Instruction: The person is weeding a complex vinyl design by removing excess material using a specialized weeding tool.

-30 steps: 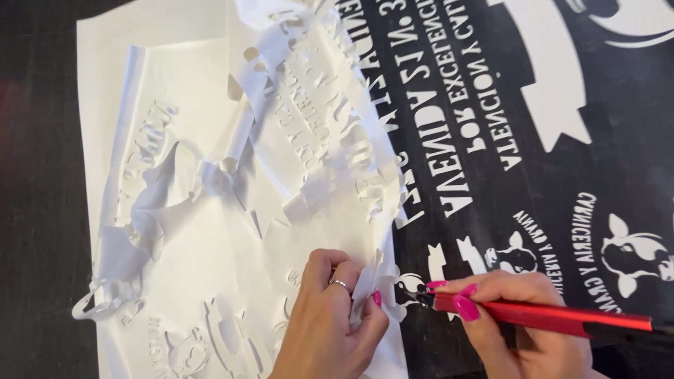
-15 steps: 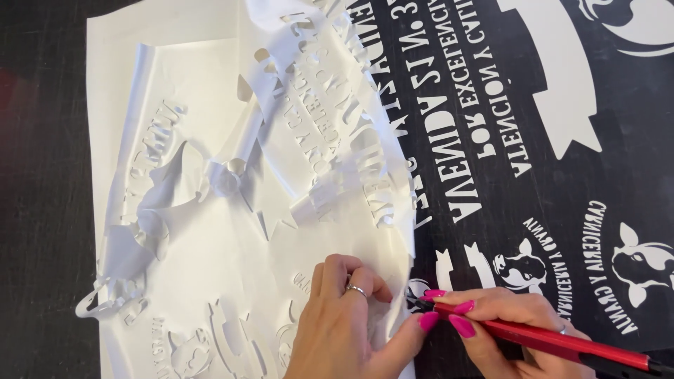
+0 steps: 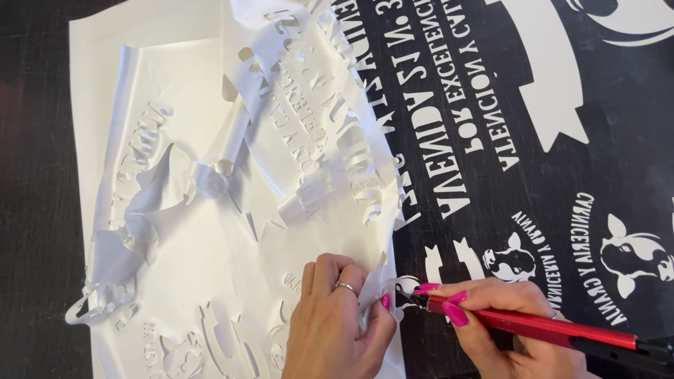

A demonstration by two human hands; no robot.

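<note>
Head view shows my left hand (image 3: pixel 337 323) lower and further toward the bottom edge than a second ago, and the peel line of the white vinyl sheet (image 3: pixel 232 231) has moved with it. Left fingers are closed in a pinch on the loose edge of that sheet, thumb against forefinger, lifting it off the black backing (image 3: pixel 562 175). My right hand (image 3: pixel 505 323) is closed around the red weeding tool (image 3: pixel 547 328), held like a pen; its tip sits just beside the pinched edge, touching the small white shape at the peel line. The tool has stayed at nearly the same spot across the three frames.

Judgement: the waste layer is already off most of the black area, where white letters and animal figures remain stuck down. The sheet is bunched and curled to the left, on the dark table (image 3: pixel 35 210). Separation now stands at the lower row of figures; the tip appears to hold a small piece down while the sheet lifts.
</note>
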